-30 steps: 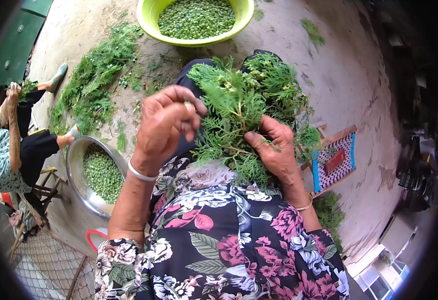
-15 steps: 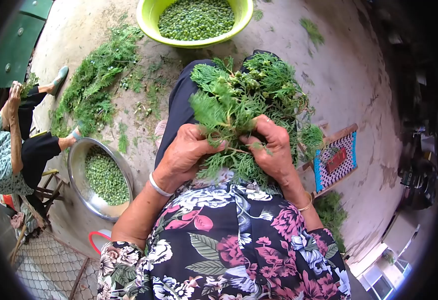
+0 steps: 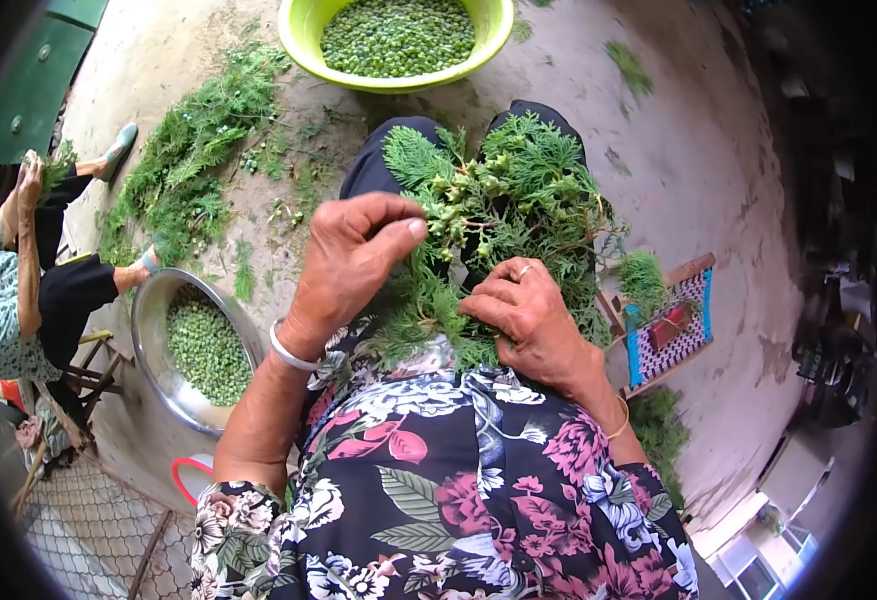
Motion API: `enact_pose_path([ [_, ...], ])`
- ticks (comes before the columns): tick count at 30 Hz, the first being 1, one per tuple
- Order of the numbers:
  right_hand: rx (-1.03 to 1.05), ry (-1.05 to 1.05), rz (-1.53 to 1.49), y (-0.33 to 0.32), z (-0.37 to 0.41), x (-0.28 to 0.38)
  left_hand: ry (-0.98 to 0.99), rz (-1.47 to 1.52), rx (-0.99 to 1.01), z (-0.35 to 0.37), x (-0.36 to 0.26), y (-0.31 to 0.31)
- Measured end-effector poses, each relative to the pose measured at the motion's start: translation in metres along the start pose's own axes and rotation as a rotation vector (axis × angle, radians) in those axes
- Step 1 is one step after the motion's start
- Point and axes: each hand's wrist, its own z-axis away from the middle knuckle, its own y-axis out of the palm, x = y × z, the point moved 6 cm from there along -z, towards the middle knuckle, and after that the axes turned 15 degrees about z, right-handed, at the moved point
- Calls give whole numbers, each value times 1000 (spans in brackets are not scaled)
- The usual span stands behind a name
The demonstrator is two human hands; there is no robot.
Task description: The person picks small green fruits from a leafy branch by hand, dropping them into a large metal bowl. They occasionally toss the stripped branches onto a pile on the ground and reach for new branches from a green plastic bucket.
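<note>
A bunch of green leafy sprigs (image 3: 528,190) with small pale green cones lies across the lap, over dark trousers. My left hand (image 3: 358,255), with a white bracelet at its wrist, is raised at the left edge of the bunch. Its thumb and forefinger are pinched together near the cones; anything between them is too small to make out. My right hand (image 3: 523,310), wearing a ring, has its fingers curled round the lower part of the sprigs.
A yellow-green basin (image 3: 301,52) of green cones stands ahead. At left are a metal basin (image 3: 148,345) of cones, cut greenery (image 3: 183,160) and a seated person (image 3: 8,310) holding a sprig. A woven stool (image 3: 693,335) stands at right.
My left hand has moved up and left, away from my right hand. My right hand has shifted slightly down, and the upright sprig between the hands has dropped from view.
</note>
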Motion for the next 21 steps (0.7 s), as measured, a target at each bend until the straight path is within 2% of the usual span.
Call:
enact_pose_path([
  [2, 29, -5, 24, 1, 2, 2, 10, -5, -40, -9, -6, 6],
  [4, 43, -34, 72, 3, 3, 6, 74, -57, 215, -12, -8, 28],
  [5, 29, -41, 72, 3, 2, 6, -34, -250, 327, -12, 6, 39],
  [6, 27, -38, 73, 2, 2, 6, 19, -422, 415, -9, 18, 51],
  [8, 53, -29, 70, 3, 3, 6, -211, -74, 427, 0, 42, 65],
  [9, 52, -23, 71, 1, 3, 5, -566, 208, 334, 11, 58, 67],
  [10, 33, -18, 50, -1, 3, 5, -568, 208, 341, 12, 62, 64],
  [12, 17, -11, 29, -1, 5, 5, -976, 941, 111, 25, 86, 61],
  [13, -1, -15, 37, -1, 5, 4, -881, 1017, 4, 24, 90, 65],
  [14, -19, -19, 45, -1, 5, 5, -879, 1016, 3, 23, 89, 69],
  [16, -23, -9, 18, -3, 4, 4, -871, 1237, -181, 21, 88, 69],
  [21, 15, 66, -174, -8, 1, -2, -934, 1330, -91, 5, 107, 87],
])
